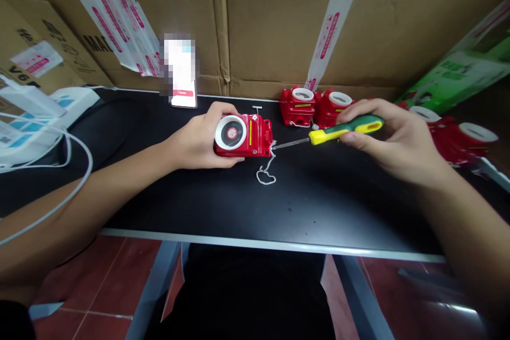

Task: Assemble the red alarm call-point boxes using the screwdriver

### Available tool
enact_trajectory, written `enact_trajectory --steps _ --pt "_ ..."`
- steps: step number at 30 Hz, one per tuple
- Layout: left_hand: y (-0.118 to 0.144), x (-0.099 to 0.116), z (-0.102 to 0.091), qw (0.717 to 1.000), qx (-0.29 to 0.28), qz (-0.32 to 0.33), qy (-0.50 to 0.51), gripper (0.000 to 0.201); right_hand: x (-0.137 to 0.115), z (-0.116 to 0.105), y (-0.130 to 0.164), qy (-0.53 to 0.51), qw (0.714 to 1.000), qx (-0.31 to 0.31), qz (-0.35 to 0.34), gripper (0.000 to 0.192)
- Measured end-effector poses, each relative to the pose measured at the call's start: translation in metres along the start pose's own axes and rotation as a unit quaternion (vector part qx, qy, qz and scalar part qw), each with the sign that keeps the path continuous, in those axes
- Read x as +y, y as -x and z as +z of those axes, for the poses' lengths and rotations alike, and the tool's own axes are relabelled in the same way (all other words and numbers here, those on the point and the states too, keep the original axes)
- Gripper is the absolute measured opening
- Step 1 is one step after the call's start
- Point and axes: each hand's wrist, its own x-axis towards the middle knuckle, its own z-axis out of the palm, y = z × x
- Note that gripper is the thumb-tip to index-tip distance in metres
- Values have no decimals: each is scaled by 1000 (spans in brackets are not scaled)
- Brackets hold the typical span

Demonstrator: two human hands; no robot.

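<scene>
My left hand point(197, 141) grips a red plastic toy unit point(255, 135) with a round white-rimmed face, resting it on the black table point(199, 207). A white string point(268, 172) hangs from the unit's right end and curls on the table. My right hand point(388, 138) holds a screwdriver point(345, 128) with a green and yellow handle. Its metal tip points left and touches the right end of the red unit.
Several more red units point(314, 106) stand at the back and at the right point(458, 141). Cardboard boxes point(279, 16) wall the rear. A phone point(184, 96) leans against them. White boxes and a white cable point(59, 143) lie at the left; a green box point(458, 77) at the right.
</scene>
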Motion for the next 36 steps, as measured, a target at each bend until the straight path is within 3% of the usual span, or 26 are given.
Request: enact_trajectory --steps 4,7,10,12,15,22,26,29,32,36 --pt "0 0 0 1000 2 -5 3 85 1 2 -1 -90 996 -24 -12 27" --pt "0 3 0 1000 -8 -9 6 84 -2 6 2 -149 984 -70 74 36" --pt "0 4 -1 1000 -9 -2 2 83 -4 7 5 -78 985 -69 139 49" --pt "0 4 -1 1000 -5 4 -3 83 -4 7 5 7 992 -38 122 53" --pt "1 3 -1 1000 0 5 -12 84 -4 5 3 31 997 -8 66 48" --pt "1 2 1 1000 15 -1 -18 83 6 3 3 -85 996 -10 34 20" --pt "2 2 2 999 32 10 -22 85 8 5 2 -136 988 -43 51 26" --pt "3 2 2 999 35 20 -27 85 6 7 3 -198 972 -68 103 32" --pt "3 2 2 998 41 16 -35 85 3 7 3 -141 974 -77 160 51" --pt "1 2 1 999 34 -6 -37 84 0 7 1 -45 987 -52 143 53"
